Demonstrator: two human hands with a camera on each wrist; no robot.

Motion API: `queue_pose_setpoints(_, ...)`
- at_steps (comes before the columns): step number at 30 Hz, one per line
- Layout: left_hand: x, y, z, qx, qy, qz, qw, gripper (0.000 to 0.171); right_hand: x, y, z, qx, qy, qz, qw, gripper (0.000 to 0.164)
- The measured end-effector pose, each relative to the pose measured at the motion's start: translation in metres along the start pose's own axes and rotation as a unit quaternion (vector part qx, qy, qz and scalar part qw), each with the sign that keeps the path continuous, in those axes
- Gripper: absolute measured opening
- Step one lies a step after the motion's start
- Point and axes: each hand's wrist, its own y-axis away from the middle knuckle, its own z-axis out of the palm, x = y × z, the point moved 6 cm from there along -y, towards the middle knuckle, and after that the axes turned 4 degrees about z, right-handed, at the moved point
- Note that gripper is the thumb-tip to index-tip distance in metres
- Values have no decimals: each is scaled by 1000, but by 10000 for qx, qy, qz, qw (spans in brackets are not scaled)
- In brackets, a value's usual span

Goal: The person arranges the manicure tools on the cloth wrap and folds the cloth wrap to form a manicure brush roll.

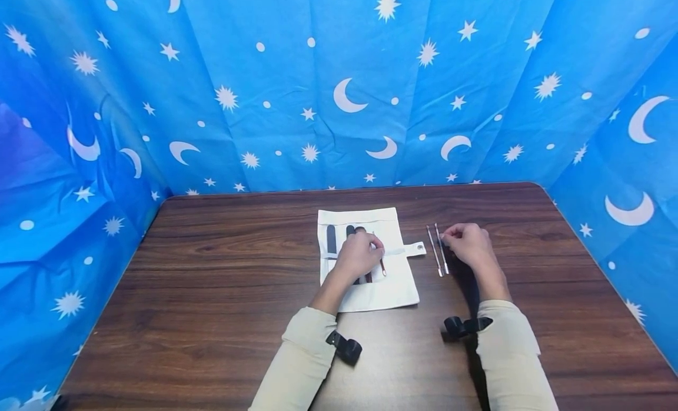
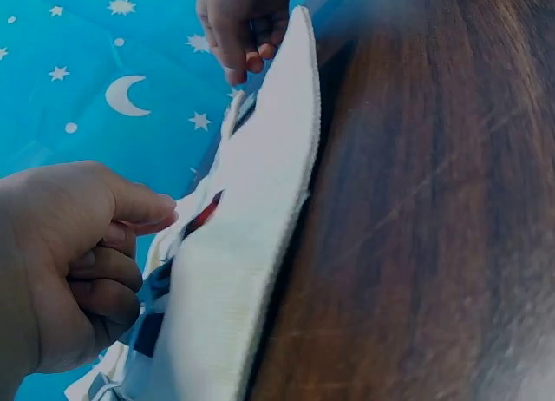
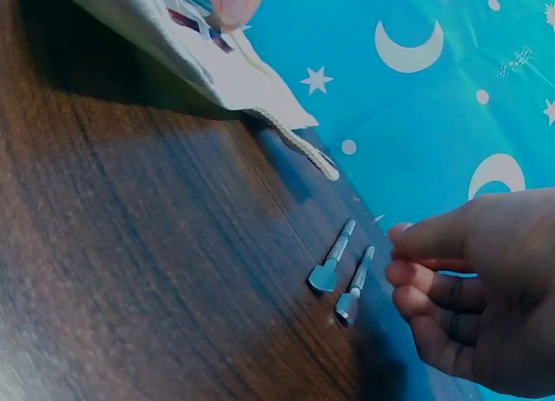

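Observation:
A white fabric pouch (image 1: pixel 373 299) lies unfolded on the table, with dark-handled tools (image 1: pixel 331 241) under its elastic band. My left hand (image 1: pixel 361 255) is over the pouch, thumb and forefinger pinching a slim coppery tool (image 1: pixel 384 271) whose ends show above and below the fingers. In the left wrist view, the other fingers of this hand (image 2: pixel 82 266) are curled in. Two slim silver cuticle pushers (image 3: pixel 325 275) lie side by side right of the pouch. Just right of them is my right hand (image 1: pixel 468 243), its fingers (image 3: pixel 425 240) loosely bent with nothing between them.
A snap strap (image 1: pixel 415 248) sticks out from the pouch's right side toward the silver pushers. The brown wooden table (image 1: pixel 222 317) meets a blue curtain (image 1: pixel 286 122) with moons and stars behind and at the sides. Both wrists wear black cameras (image 1: pixel 346 347).

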Motion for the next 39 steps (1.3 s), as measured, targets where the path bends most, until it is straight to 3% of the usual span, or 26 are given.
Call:
queue_pose_setpoints(10,-4,0,4,-21,-264,-63,9996,16,-1,-2,3,-316,703,230,9968,20)
queue_pose_setpoints(18,-6,0,7,56,-433,-60,9990,11,-1,-1,1,-420,807,470,9947,20)
queue_pose_setpoints(26,-6,-1,7,24,-435,-92,9990,11,-3,-4,3,-733,1031,369,9913,28)
queue_pose_setpoints(29,-6,-1,7,9,-445,-97,9990,11,-1,-5,2,-796,909,369,9920,26)
queue_pose_setpoints(39,-7,-1,8,45,-523,23,9986,16,-4,-10,-3,-272,-253,-118,9992,27)
